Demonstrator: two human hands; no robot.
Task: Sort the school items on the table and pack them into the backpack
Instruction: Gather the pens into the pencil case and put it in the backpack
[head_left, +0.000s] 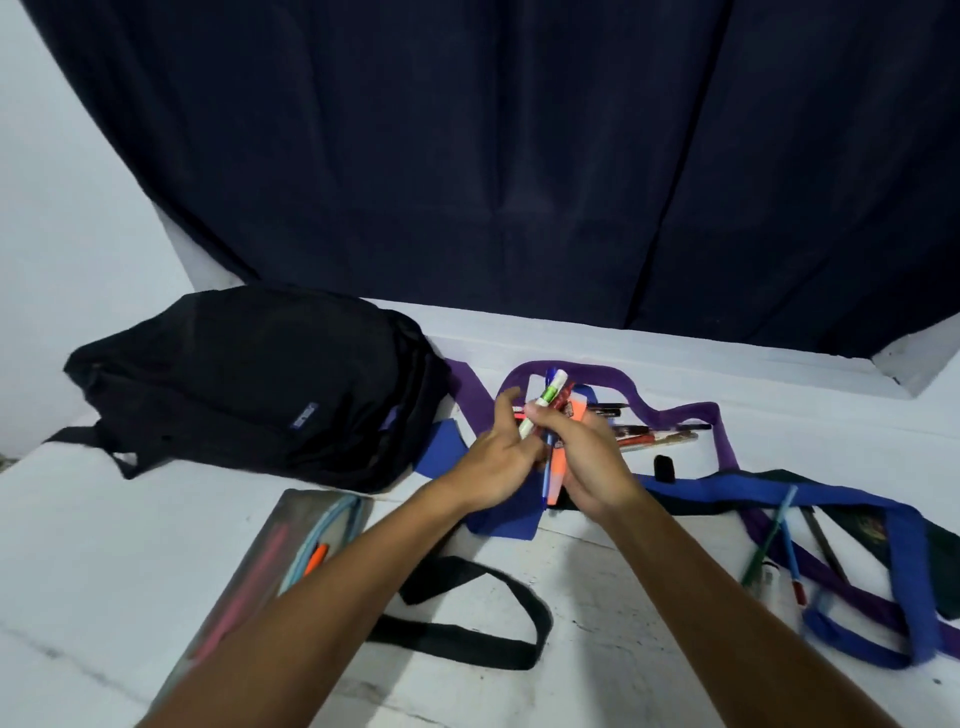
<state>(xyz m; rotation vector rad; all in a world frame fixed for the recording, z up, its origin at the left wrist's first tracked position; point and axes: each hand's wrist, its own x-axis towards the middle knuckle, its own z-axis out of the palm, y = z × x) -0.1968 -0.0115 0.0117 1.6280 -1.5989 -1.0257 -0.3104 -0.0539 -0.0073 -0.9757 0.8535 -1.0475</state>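
**Q:** What are your hands doing?

**A:** Both are raised together over the middle of the white table (104, 571). My right hand (592, 467) is curled around a bundle of pens (551, 410): a white one with a green band, a blue one, an orange marker, something red. My left hand (498, 457) sits against the bundle's left side, fingers loosely spread and touching it. Whether it actually grips anything I cannot tell; the fingertips are blurred.

**Q:** Where is the backpack?

**A:** The black backpack (260, 384) lies on its side at the far left of the table, well apart from my hands. I cannot see whether it is open. A black strap (467, 644) loops on the table under my left forearm.

**Q:** What else is there?

**A:** More pens (649, 434) lie just behind my hands, partly hidden by them. Purple bands (571, 371) and blue bands (779, 493) of cloth curve around them; what they belong to is hard to make out. A grey pouch (291, 540) at lower left shows a pink and an orange shape, and my left arm cuts it off. At right, a few pencils (779, 540) lie among the bands, beside a dark green booklet (878, 530), partly covered. A dark curtain (519, 156) hangs behind the table.
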